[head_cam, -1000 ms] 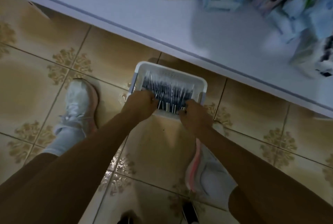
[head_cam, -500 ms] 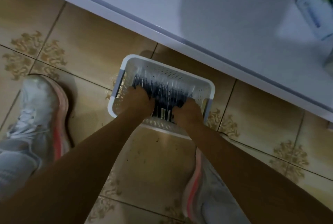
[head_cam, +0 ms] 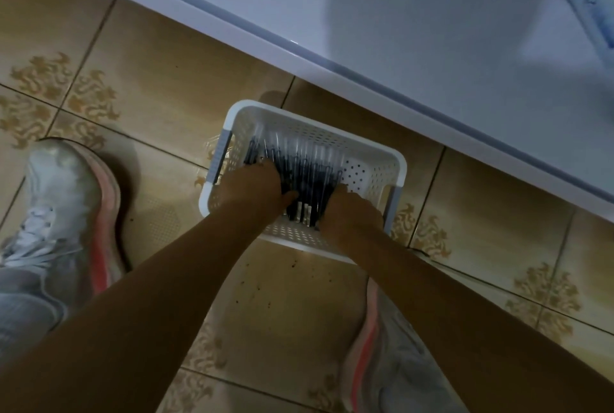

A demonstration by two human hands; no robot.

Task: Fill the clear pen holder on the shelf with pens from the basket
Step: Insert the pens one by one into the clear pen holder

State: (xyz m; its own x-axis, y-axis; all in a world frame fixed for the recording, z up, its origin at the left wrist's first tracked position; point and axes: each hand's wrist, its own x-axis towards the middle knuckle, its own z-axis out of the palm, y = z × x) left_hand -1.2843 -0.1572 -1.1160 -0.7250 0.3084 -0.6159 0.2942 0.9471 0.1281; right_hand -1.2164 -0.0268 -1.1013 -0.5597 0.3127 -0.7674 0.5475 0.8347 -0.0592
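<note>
Pens (head_cam: pixel 300 165) lie heaped in the white basket (head_cam: pixel 397 160) on the floor tiles, just below the shelf (head_cam: pixel 432 57) edge. Left hand (head_cam: pixel 255 190) sits on the left side of the heap, fingers bent down into it. Right hand (head_cam: pixel 349 216) digs in from the right side. Fingertips are mostly buried, so I cannot tell whether either hand has closed round a bunch. Clear holder: not in view. Step, as I read it: gathering a bundle, nothing lifted yet. Next move calls for a firm hold on an aligned bunch, a lift clear of the basket wall, then finding the holder on the shelf.
</note>
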